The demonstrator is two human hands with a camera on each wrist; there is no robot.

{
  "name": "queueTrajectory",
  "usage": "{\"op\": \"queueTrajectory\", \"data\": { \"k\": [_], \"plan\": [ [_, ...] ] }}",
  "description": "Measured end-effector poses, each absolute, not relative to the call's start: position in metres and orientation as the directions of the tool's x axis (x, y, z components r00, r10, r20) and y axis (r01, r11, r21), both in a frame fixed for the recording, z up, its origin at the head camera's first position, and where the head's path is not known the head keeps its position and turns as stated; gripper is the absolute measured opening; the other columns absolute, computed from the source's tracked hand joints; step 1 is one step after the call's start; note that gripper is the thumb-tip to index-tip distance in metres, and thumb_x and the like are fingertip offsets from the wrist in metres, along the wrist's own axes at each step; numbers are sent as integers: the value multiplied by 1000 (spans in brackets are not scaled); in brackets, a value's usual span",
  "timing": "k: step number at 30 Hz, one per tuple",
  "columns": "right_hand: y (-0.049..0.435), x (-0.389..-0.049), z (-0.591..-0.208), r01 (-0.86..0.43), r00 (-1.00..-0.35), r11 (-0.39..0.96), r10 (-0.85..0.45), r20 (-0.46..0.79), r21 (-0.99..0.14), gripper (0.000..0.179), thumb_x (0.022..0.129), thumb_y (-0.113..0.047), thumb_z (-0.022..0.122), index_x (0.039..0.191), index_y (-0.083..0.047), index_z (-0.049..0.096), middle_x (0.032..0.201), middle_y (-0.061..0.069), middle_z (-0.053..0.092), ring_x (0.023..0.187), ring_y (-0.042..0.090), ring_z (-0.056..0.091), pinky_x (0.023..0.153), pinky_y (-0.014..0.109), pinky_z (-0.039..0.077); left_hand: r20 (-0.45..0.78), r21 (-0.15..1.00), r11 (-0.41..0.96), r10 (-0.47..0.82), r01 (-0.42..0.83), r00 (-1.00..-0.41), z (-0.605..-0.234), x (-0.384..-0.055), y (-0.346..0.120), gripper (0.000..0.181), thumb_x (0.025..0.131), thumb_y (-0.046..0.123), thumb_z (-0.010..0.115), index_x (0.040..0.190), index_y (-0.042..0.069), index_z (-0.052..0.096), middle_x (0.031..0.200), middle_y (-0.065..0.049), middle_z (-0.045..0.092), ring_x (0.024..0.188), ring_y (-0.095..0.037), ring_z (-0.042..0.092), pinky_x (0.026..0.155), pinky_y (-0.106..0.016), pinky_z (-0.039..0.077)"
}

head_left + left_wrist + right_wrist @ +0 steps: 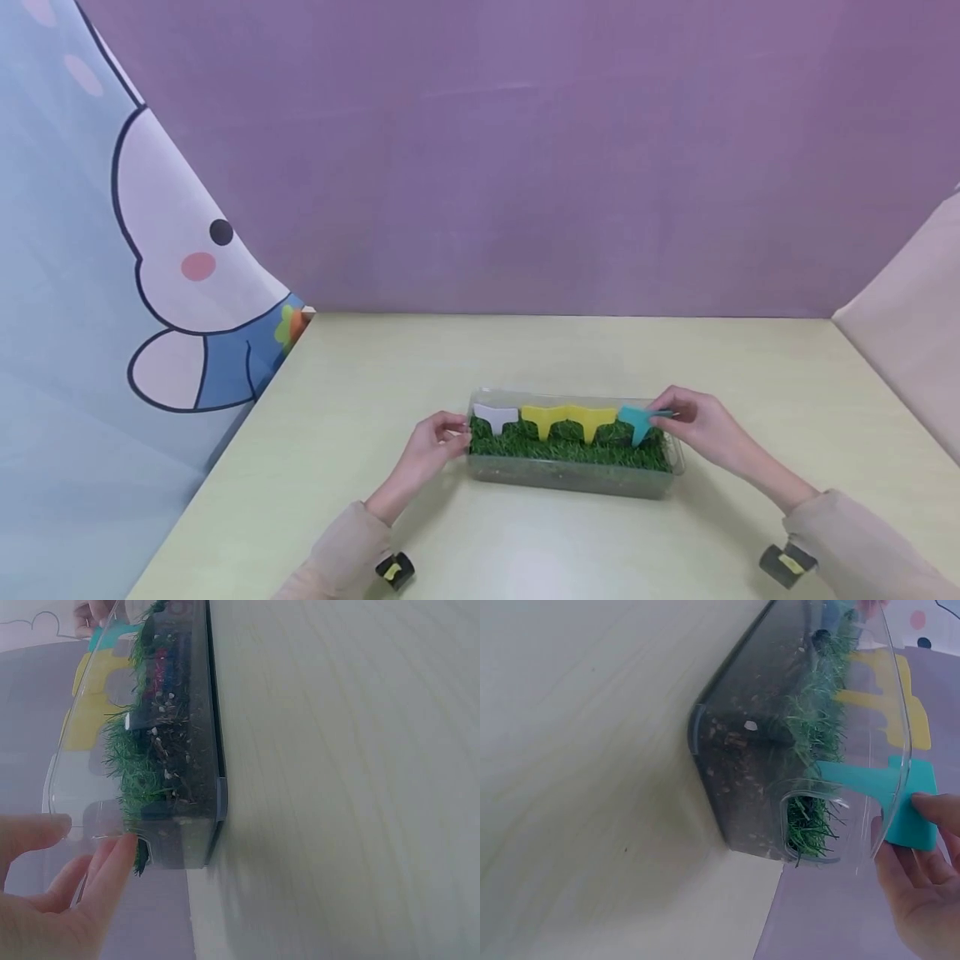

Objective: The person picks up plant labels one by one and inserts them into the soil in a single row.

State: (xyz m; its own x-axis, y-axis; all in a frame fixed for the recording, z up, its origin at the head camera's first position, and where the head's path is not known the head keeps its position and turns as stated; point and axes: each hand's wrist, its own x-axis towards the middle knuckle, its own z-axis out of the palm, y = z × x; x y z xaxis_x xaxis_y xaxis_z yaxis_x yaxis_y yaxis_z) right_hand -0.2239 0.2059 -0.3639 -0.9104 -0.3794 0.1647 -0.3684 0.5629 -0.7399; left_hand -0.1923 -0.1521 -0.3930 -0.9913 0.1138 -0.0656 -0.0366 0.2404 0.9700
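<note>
A clear plastic planter box [570, 477] filled with soil and green grass [577, 452] stands on the table. My left hand [433, 446] holds its left end; in the left wrist view, the thumb is on the rim and the fingers are by the handle cutout. At the other end my right hand [697, 421] pinches the wide top of a teal T-shaped plant label [913, 810]. That label's stem points down at the grass; its tip is hidden. Along the grass stand a white plant label [495, 414] and two yellow plant labels [546, 417], side by side.
A pale wood-look table [390, 358] carries the box. Purple cloth [525, 167] rises behind it, with a cartoon-printed cloth [172, 275] on the left and a pale cloth [915, 308] on the right.
</note>
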Motion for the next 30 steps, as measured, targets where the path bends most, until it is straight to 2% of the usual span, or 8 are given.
{"op": "queueTrajectory", "data": {
  "k": [7,15,21,25,30],
  "plan": [
    [207,-223,-370,-383,-907,547,-376,191,-744,11,79,1,61,88,-6,62,85,6,62,77,12,61,65,19,53,-70,968,248,111,-40,-991,-409,-199,-154,30,82,2,56,108,-12,50,94,-16,57,76,-19,56,66,-26,54],
    [207,-222,-373,-445,-883,529,-392,258,-723,12,77,1,63,87,-6,63,85,7,63,75,5,60,66,17,52,-79,968,245,110,-50,-991,-410,-200,-155,30,82,1,56,108,-13,49,95,-17,57,78,-24,56,67,-29,55],
    [207,-222,-372,-403,-903,553,-370,219,-729,12,78,-1,63,89,-6,64,86,7,64,76,6,61,66,18,53,-76,967,251,127,-42,-989,-408,-199,-158,31,82,3,57,108,-12,50,95,-16,58,80,-26,57,67,-30,54],
    [204,-220,-371,-347,-924,574,-344,167,-742,12,79,-5,63,91,-6,64,89,7,64,76,7,60,65,19,53,-80,958,287,162,-30,-984,-406,-199,-164,33,81,7,61,108,-10,51,95,-15,59,81,-22,58,68,-29,54],
    [201,-216,-370,-313,-932,557,-337,135,-769,21,80,-11,64,100,-4,62,100,12,62,86,19,61,70,22,54,-48,900,434,187,39,-981,-402,-204,-173,27,78,13,64,99,-3,58,90,-8,63,79,-17,58,66,-24,52]
  ]
}}
